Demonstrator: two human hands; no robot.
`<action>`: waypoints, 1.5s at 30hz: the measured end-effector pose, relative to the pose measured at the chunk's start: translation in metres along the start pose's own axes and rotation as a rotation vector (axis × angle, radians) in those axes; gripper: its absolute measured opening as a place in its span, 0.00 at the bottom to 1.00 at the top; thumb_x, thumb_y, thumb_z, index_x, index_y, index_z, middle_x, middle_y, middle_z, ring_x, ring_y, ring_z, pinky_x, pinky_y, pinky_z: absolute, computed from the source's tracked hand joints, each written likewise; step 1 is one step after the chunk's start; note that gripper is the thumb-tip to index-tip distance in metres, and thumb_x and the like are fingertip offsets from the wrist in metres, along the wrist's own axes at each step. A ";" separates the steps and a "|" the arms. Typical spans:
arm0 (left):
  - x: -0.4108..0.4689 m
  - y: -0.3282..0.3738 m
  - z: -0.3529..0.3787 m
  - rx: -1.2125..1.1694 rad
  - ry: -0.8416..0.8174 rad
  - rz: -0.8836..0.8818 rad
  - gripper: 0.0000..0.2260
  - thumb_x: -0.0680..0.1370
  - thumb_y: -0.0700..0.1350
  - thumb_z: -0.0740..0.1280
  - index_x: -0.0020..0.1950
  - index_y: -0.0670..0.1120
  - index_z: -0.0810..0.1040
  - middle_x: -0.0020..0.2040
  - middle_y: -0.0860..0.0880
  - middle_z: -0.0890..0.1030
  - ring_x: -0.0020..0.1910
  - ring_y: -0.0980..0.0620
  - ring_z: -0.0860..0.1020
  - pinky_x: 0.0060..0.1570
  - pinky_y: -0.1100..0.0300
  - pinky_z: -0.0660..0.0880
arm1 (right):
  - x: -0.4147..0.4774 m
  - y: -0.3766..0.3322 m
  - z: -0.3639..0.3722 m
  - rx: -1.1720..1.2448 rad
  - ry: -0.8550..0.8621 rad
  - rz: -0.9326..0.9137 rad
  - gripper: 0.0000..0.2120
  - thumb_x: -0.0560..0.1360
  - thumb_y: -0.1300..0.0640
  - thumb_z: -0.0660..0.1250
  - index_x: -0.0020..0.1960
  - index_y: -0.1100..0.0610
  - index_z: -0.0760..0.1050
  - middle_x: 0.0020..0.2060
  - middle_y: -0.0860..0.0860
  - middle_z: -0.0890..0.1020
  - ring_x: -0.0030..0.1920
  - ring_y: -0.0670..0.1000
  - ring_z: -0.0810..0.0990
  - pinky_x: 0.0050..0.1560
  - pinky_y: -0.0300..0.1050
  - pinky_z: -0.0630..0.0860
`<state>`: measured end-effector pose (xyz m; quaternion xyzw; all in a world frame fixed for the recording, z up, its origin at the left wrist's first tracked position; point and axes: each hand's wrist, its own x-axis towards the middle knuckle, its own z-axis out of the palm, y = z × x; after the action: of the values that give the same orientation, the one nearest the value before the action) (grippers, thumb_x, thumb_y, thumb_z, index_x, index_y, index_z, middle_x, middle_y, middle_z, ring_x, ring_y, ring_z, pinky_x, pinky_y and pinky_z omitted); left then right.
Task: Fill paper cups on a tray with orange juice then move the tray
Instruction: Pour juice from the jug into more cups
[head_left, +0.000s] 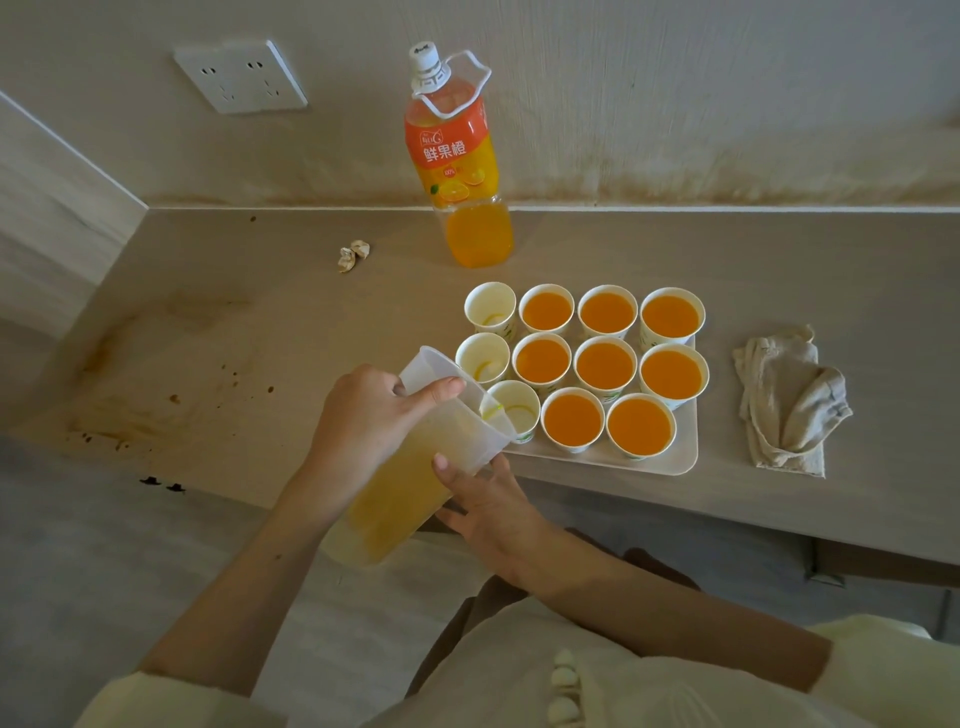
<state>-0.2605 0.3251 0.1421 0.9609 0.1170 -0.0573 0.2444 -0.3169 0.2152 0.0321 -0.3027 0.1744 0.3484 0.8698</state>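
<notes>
Pouring: I've got the jug (415, 467) tipped, with its lip over the near-left cup (514, 410) on the tray (670, 462) and a thin thread of juice at the lip.
Left hand: my left hand (363, 415) is wrapped round the jug's upper wall, thumb along the top. It's a curled, firm hold.
Right hand: my right hand (483, 504) sits under the jug's lower side, fingers fairly straight and thumb pressed to the wall. It's propping, not clutching.
Jug versus grip: the juice pools toward the base, below my left hand and out past the table edge (311, 499). The lip lies just beyond that hand's fingertips.
Risk, surge: one notch more tilt and that pool rushes forward, overshooting the small cup onto the tray.
Risk, knock: I can't tell whether the lip touches the cup's rim. A nudge would topple a cup this light into the filled cups (571, 418) beside it.
Waiting: two empty cups (483, 358) behind it.
</notes>
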 end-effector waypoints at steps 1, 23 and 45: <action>0.001 0.002 0.001 0.009 -0.005 0.000 0.30 0.67 0.65 0.70 0.26 0.46 0.58 0.24 0.53 0.58 0.23 0.54 0.58 0.27 0.60 0.56 | 0.000 0.000 0.000 0.006 -0.004 0.003 0.53 0.53 0.48 0.84 0.71 0.49 0.60 0.65 0.53 0.75 0.65 0.56 0.74 0.66 0.59 0.72; 0.000 0.011 -0.004 0.050 -0.016 -0.001 0.30 0.69 0.64 0.70 0.25 0.46 0.58 0.23 0.53 0.59 0.23 0.54 0.59 0.27 0.60 0.56 | 0.003 0.001 0.002 0.039 -0.028 0.012 0.57 0.50 0.47 0.85 0.72 0.48 0.59 0.66 0.54 0.74 0.68 0.58 0.71 0.68 0.63 0.69; -0.011 0.012 -0.010 0.083 -0.010 -0.003 0.28 0.70 0.64 0.69 0.25 0.47 0.60 0.24 0.52 0.61 0.23 0.55 0.61 0.27 0.61 0.57 | 0.001 0.008 0.000 0.042 -0.054 0.010 0.49 0.61 0.53 0.82 0.74 0.48 0.58 0.67 0.55 0.73 0.67 0.59 0.73 0.66 0.61 0.72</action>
<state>-0.2674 0.3172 0.1584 0.9697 0.1148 -0.0671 0.2048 -0.3216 0.2204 0.0282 -0.2738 0.1596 0.3571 0.8787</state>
